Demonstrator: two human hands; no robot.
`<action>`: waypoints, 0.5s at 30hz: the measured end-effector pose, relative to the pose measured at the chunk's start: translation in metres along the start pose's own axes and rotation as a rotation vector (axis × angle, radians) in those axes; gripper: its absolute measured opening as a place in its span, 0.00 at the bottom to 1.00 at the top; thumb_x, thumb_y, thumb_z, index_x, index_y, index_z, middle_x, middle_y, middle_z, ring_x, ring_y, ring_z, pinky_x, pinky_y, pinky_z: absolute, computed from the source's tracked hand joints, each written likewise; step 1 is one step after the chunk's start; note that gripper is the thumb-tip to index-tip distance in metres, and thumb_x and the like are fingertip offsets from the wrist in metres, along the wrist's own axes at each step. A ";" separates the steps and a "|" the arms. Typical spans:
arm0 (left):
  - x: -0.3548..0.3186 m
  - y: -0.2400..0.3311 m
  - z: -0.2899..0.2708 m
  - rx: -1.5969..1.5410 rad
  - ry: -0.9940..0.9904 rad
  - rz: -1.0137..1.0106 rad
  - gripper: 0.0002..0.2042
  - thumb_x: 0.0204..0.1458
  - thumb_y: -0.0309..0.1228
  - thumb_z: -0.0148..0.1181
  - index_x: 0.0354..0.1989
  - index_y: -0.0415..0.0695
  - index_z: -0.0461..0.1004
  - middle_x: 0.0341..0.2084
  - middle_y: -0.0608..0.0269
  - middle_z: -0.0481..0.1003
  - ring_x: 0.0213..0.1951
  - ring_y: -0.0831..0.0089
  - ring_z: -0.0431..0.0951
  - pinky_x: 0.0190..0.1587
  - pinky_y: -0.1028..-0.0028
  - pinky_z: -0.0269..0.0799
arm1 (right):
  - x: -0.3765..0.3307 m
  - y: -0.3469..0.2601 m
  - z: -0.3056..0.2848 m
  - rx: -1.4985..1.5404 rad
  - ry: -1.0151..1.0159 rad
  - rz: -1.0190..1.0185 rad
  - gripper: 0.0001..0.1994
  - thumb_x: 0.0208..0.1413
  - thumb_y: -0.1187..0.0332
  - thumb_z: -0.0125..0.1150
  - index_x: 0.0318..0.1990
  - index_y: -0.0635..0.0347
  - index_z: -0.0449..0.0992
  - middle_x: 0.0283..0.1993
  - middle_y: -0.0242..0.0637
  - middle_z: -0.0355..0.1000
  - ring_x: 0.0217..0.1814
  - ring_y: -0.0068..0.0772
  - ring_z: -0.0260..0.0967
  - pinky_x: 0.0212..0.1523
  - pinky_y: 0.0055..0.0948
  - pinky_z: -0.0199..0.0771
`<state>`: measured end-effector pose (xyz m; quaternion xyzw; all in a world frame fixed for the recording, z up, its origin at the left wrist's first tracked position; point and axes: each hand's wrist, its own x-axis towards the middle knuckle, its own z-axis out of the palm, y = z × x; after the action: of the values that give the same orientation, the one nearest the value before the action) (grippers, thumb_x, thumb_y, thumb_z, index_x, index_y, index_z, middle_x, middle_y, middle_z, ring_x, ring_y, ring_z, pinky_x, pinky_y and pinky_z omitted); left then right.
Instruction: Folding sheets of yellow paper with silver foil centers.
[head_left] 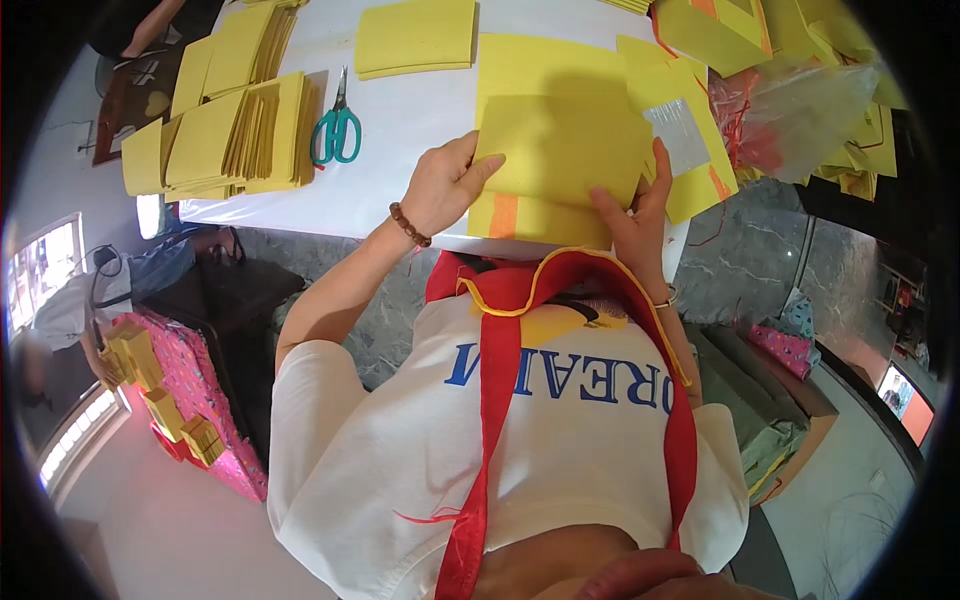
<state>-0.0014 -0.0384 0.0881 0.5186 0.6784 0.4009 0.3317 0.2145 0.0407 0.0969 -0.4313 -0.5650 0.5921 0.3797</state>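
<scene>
Between my hands is a yellow paper sheet (565,145), lying over more yellow paper on the white table. My left hand (447,185) pinches its left edge, thumb on top and fingers tucked underneath. A brown bead bracelet circles that wrist. At the lower right corner my right hand (640,225) grips the sheet, thumb on top and index finger up along its side. Below the sheet, an orange strip (492,216) shows on the yellow paper underneath. Just right of my right hand lies a yellow piece with a silvery-grey patch (678,138).
Stacks of folded yellow paper (225,140) stand at the table's left. Teal-handled scissors (338,130) lie beside them. A yellow stack (415,38) sits at the back. A clear plastic bag (790,110) is at right. Another person's hand (103,370) is near yellow bundles on a pink cloth (190,365).
</scene>
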 end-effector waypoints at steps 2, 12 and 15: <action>0.007 -0.010 0.002 -0.074 -0.003 -0.028 0.13 0.53 0.35 0.53 0.40 0.38 0.71 0.18 0.52 0.71 0.20 0.60 0.70 0.24 0.67 0.63 | 0.002 0.001 -0.002 -0.002 0.002 -0.022 0.12 0.50 0.69 0.60 0.42 0.64 0.75 0.43 0.37 0.73 0.45 0.27 0.69 0.39 0.25 0.69; 0.018 -0.013 0.004 -0.401 0.006 -0.218 0.23 0.51 0.27 0.56 0.56 0.41 0.60 0.13 0.70 0.66 0.17 0.86 0.61 0.21 0.80 0.57 | 0.021 -0.001 -0.005 -0.418 -0.120 0.066 0.13 0.52 0.72 0.58 0.45 0.63 0.75 0.42 0.36 0.74 0.43 0.21 0.67 0.45 0.20 0.65; 0.020 -0.010 0.004 -0.354 0.015 -0.270 0.27 0.51 0.27 0.56 0.60 0.42 0.55 0.12 0.71 0.65 0.16 0.85 0.61 0.21 0.80 0.57 | 0.022 0.001 -0.004 -0.426 -0.106 0.078 0.13 0.52 0.72 0.58 0.45 0.63 0.75 0.42 0.37 0.74 0.44 0.22 0.67 0.46 0.20 0.65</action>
<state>-0.0071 -0.0196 0.0770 0.3536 0.6631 0.4697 0.4633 0.2108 0.0628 0.0944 -0.4916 -0.6793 0.4954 0.2267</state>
